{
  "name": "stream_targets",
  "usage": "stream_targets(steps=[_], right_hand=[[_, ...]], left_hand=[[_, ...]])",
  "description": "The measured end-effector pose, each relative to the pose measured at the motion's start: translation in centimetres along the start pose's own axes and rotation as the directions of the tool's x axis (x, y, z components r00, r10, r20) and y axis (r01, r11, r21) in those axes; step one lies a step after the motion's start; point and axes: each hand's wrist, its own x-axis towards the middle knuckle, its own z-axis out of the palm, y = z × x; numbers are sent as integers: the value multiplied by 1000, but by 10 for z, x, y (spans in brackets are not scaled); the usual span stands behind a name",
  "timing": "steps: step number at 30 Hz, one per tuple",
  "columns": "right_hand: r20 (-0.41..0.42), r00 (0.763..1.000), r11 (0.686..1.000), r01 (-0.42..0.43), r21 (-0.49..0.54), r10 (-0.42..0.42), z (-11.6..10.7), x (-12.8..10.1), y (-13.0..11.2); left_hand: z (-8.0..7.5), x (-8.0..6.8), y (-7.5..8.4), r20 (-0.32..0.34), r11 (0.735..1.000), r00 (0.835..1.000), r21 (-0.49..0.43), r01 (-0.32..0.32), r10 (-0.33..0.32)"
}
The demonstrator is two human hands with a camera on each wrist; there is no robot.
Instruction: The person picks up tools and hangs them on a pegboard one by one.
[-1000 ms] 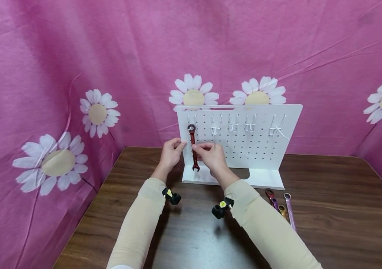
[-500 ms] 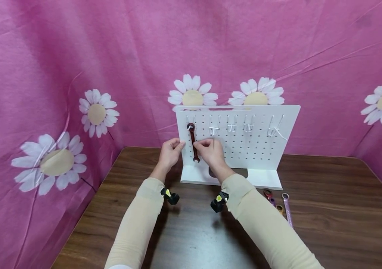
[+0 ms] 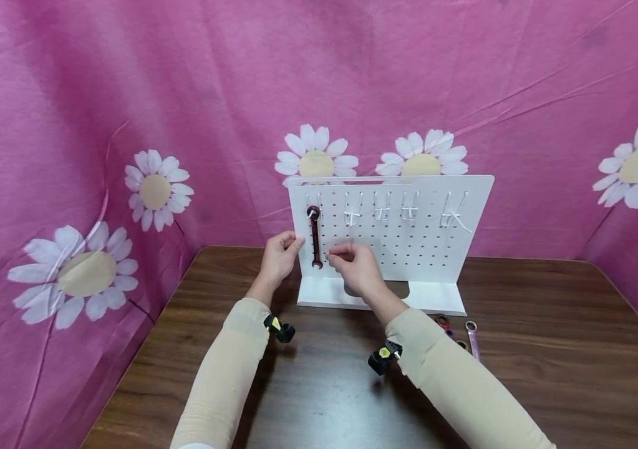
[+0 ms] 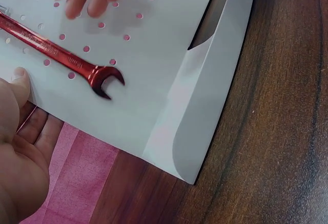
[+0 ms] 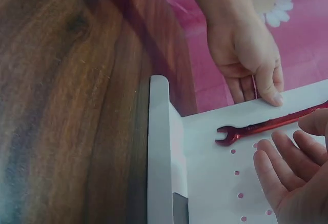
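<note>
A red combination wrench [image 3: 315, 240] hangs from the leftmost hook of a white pegboard [image 3: 414, 249], its open end pointing down. My left hand [image 3: 279, 257] pinches the board's left edge, thumb on the front and fingers behind, as the left wrist view shows. Just right of the wrench is my right hand [image 3: 357, 268], holding nothing. In the right wrist view its fingers [image 5: 287, 167] are loosely bent in front of the perforated panel, apart from the wrench [image 5: 271, 124].
Several white wire hooks [image 3: 381, 212] line the board's upper part. On the wooden table [image 3: 549, 349], right of the board's base, lie more wrenches [image 3: 473, 340], partly hidden by my right sleeve. A pink curtain with daisies [image 3: 229, 125] hangs behind.
My right hand has let go of the red wrench and drawn away to the right. The wrench went from being held to hanging on its hook. My left hand stays at the board's edge.
</note>
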Motion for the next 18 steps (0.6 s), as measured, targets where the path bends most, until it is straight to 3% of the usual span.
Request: stream_targets(steps=[8, 18], right_hand=[[42, 998, 999, 41, 4, -41, -7, -15, 6], [96, 988, 983, 136, -120, -125, -26, -35, 17]], left_hand=[[1, 0, 1, 0, 1000, 1000, 6, 17, -17], [0, 0, 0, 1, 1000, 1000, 10, 24, -24]])
